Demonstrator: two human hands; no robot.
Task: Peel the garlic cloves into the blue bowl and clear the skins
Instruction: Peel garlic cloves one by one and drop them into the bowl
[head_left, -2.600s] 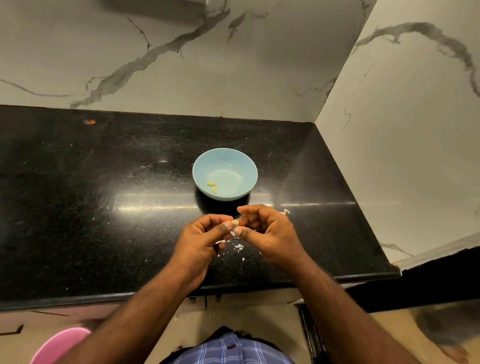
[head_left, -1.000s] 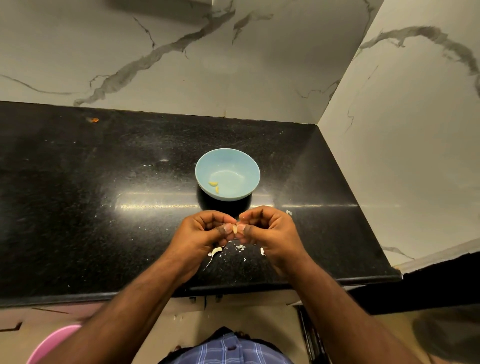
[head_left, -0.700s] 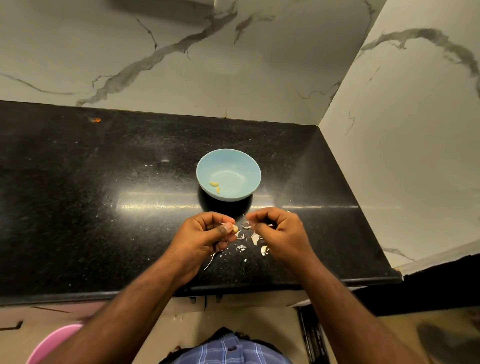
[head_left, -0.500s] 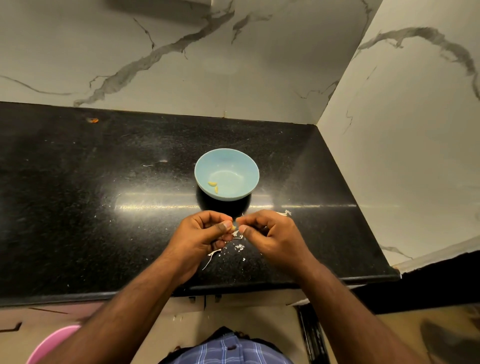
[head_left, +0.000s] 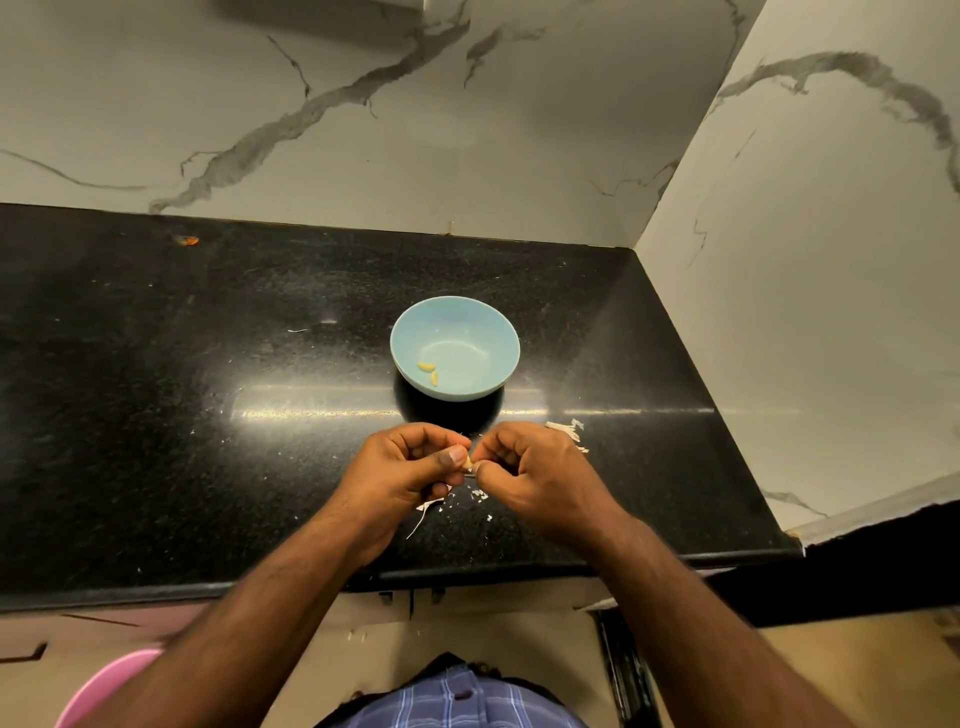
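A blue bowl (head_left: 488, 325) stands on the black counter (head_left: 182, 415) with two peeled garlic cloves (head_left: 429, 371) inside. Just in front of the bowl my left hand (head_left: 408, 467) and my right hand (head_left: 530, 470) meet, fingertips pinched together on one small garlic clove (head_left: 468, 462). Most of that clove is hidden by the thumbs. White garlic skins (head_left: 470, 499) lie scattered on the counter under and between my hands, and a few more skins (head_left: 569, 431) lie right of my right hand.
Marble walls close the counter at the back and on the right. A small orange speck (head_left: 188, 240) lies far left at the back. A pink tub (head_left: 104, 686) shows below the counter's front edge at the lower left.
My right hand pulled away to the right and dropped skin pieces on the counter, then came back. Both hands now pinch the clove together again.
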